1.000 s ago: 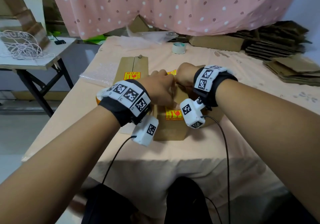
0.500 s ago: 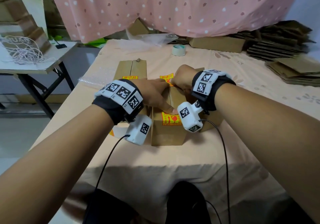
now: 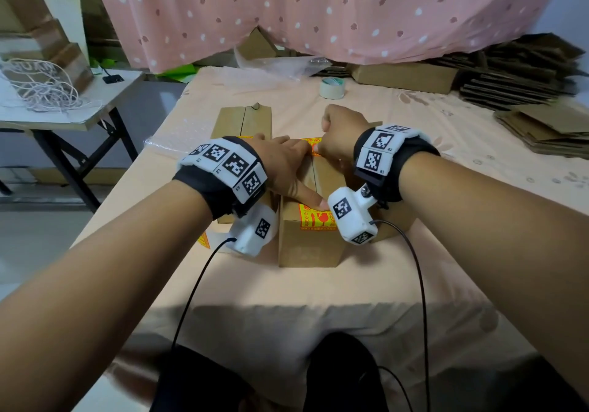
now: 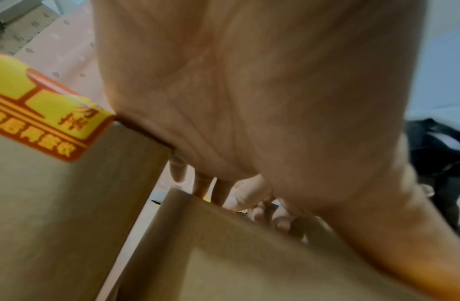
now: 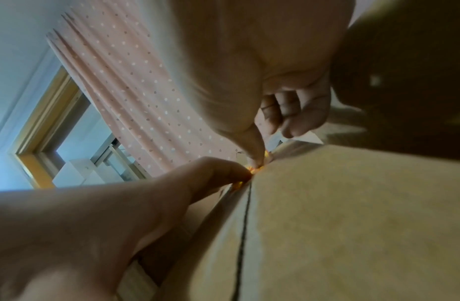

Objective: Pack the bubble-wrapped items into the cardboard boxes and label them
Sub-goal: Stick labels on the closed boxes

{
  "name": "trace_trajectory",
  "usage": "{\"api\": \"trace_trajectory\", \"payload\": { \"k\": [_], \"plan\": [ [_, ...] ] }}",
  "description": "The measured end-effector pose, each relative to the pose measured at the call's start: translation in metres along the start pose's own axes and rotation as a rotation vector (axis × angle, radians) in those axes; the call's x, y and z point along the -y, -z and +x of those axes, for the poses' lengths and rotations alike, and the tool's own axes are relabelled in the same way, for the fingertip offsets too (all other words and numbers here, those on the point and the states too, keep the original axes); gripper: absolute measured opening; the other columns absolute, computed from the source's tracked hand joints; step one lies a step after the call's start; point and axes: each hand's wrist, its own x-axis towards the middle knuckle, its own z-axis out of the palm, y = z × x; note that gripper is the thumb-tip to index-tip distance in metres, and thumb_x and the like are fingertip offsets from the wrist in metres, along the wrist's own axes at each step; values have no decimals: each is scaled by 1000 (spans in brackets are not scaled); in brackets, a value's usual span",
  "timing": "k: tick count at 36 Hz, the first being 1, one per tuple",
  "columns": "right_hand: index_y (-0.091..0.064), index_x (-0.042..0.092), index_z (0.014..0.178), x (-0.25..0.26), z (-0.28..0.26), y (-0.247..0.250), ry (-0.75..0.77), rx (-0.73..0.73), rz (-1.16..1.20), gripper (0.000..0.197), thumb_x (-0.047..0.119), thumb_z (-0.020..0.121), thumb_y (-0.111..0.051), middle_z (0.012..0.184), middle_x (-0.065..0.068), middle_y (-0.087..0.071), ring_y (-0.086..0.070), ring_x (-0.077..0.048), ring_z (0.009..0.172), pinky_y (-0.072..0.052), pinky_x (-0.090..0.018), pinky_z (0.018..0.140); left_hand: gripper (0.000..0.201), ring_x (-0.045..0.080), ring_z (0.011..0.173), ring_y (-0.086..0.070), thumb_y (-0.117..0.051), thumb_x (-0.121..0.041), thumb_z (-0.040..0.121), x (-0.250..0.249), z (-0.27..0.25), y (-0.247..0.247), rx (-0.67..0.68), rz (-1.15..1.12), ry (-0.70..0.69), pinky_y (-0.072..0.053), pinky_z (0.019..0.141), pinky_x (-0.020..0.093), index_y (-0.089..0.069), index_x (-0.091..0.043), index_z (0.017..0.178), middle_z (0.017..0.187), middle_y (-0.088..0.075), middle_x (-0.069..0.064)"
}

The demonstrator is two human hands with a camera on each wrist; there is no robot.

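Observation:
A closed cardboard box stands in the middle of the table, with a yellow and red label over its near top edge. My left hand lies flat on the box top, fingers straight and thumb stretched toward the near label. My right hand is curled at the box's far end. In the right wrist view its thumb pinches a second yellow label at the far edge of the box, and a left fingertip touches the same spot. What the box holds is hidden.
A second labelled box lies just left of the first. A sheet of bubble wrap and a tape roll are farther back. Flattened cartons are stacked at the back right. A side table stands to the left.
My left hand has slid back from the far end and spread flat along the box top. The right hand stays at the far edge on the label.

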Motion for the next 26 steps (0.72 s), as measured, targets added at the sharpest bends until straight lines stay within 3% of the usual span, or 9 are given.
{"api": "trace_trajectory", "payload": {
  "k": [3, 6, 11, 15, 19, 23, 26],
  "plan": [
    [-69, 20, 103, 5, -5, 2, 116, 23, -56, 23, 7, 85, -63, 98, 1, -59, -58, -22, 93, -42, -27, 71, 123, 23, 137, -34, -54, -93, 57, -3, -3, 4, 12, 6, 22, -25, 113, 47, -22, -21, 151, 155, -31, -3],
    [-77, 22, 98, 10, -7, 2, 127, 56, -90, 25, 7, 87, -60, 103, 1, -69, -62, -24, 97, -44, -26, 74, 128, 23, 141, -31, -53, -94, 56, -3, -4, 5, 17, 7, 21, -22, 116, 47, -11, -24, 155, 159, -26, -2],
    [-73, 19, 116, 9, -9, 1, 118, 132, -112, 33, 7, 95, -50, 117, -3, -68, -61, -24, 105, -47, -28, 80, 148, 25, 144, -29, -42, -101, 40, -1, 1, 6, 48, 43, 14, -22, 117, 53, 4, -24, 157, 162, -20, -4],
    [-71, 15, 115, 12, -11, 0, 79, 191, -173, 32, 11, 94, -46, 115, -9, -68, -62, -30, 103, -53, -36, 88, 149, 26, 144, -29, -44, -99, 38, -3, 5, 7, 58, 54, 16, -23, 117, 54, 2, -23, 157, 161, -21, -1],
    [-66, 14, 120, 8, -7, -6, 87, 211, -233, 33, 21, 91, -49, 124, -14, -62, -58, -34, 114, -46, -36, 85, 141, 26, 144, -29, -49, -98, 47, -2, 6, 6, 34, 53, 15, -21, 117, 54, -1, -22, 157, 160, -22, 0],
    [-58, 7, 129, 12, -7, -6, 15, 256, -245, 38, 7, 101, -33, 132, -16, -54, -46, -35, 125, -33, -36, 102, 143, 25, 146, -25, -47, -98, 46, -1, 5, 4, 43, 40, 10, -18, 118, 54, 0, -23, 157, 162, -19, -1],
    [-56, 6, 131, 15, -7, -4, 25, 261, -228, 37, 7, 102, -31, 132, -16, -54, -46, -34, 125, -33, -36, 103, 147, 25, 147, -25, -42, -100, 38, -1, 4, 5, 49, 39, 0, -17, 118, 54, -1, -23, 157, 162, -18, -1]
  ]
}}
